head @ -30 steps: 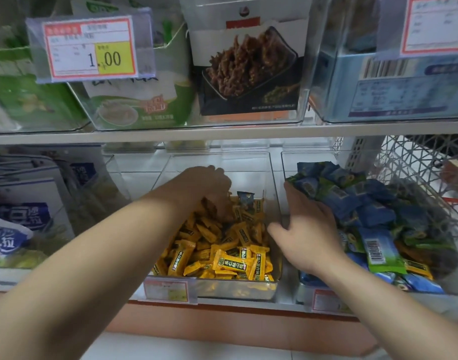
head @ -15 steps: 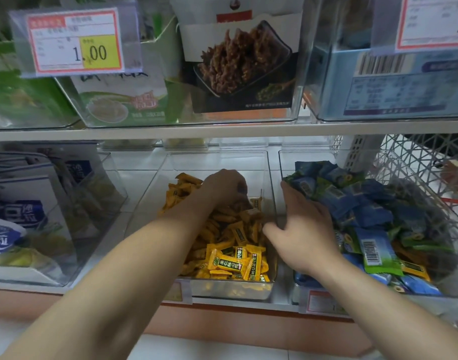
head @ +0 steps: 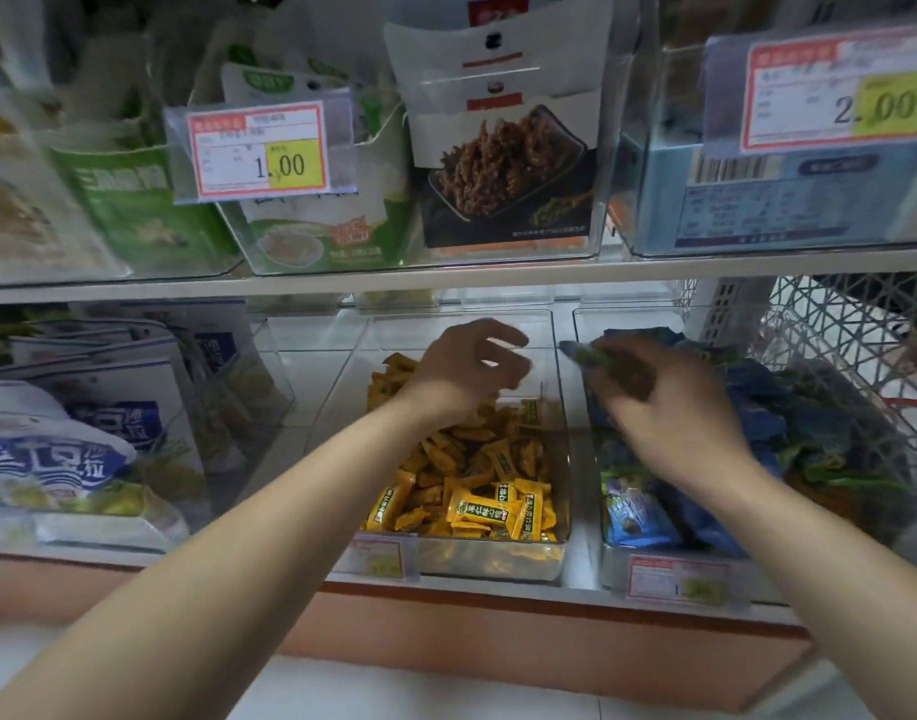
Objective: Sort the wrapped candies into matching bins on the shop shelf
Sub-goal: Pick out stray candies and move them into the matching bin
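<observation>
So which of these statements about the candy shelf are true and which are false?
1. The right hand pinches a green-wrapped candy. True.
2. The middle clear bin holds blue candies. False: it holds yellow-wrapped candies.
3. The left hand is over the yellow-wrapped candies. True.
4. The upper-left price tag reads 2.00. False: it reads 1.00; the upper-right price tag reads 2.00.
</observation>
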`<state>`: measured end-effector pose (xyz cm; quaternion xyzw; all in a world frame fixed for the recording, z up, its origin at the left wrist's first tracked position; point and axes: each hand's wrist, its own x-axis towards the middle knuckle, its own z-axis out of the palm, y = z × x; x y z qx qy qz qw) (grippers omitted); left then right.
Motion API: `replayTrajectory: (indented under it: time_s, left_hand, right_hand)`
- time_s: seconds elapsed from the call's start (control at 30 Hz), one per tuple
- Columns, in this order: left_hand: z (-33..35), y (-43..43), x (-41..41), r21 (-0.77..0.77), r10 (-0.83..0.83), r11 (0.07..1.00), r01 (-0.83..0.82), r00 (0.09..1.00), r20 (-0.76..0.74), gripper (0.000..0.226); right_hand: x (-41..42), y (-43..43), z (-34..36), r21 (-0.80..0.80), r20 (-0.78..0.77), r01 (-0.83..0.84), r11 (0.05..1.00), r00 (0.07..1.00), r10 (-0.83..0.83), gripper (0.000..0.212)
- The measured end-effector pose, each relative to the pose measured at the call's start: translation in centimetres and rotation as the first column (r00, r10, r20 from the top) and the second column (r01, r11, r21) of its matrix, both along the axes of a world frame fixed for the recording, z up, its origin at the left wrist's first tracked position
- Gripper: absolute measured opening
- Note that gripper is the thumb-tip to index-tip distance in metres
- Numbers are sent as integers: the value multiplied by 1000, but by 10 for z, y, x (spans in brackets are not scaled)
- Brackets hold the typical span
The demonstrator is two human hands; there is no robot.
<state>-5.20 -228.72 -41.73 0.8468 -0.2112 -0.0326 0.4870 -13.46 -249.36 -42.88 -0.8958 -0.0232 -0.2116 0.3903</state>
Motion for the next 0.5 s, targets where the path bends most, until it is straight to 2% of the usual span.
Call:
replayTrajectory:
  time_s: [0.07, 0.13, 0.2, 0.3, 0.4, 0.5]
  left_hand:
    - [-10, 3, 5, 337, -2, 941, -34, 994, 106, 11]
    - [-23, 6, 11, 635, -69, 772, 1, 994, 82, 12]
    - [-33, 10, 20, 779, -83, 627, 6, 995, 59, 18]
    - [-39, 22, 33, 808, -98, 589, 2, 993, 69, 16]
    - [-50, 29, 37, 767, -129, 636, 85, 992, -3, 22]
    - [-59, 28, 41, 774, -141, 616, 147, 987, -75, 34]
  right_hand:
    - [0, -24, -2, -190, -47, 164, 968, 983, -176, 33]
    - [-2, -40, -6, -458, -185, 210, 864, 928, -324, 45]
    - [-4, -39, -5, -567, -175, 218, 794, 910, -375, 55]
    - [-8, -11, 5, -490, -31, 118, 864, 988, -152, 63]
    - [-10, 20, -5, -458, -156, -110, 882, 987, 42, 73]
    - [-3, 27, -26, -480, -242, -168, 861, 969, 54, 78]
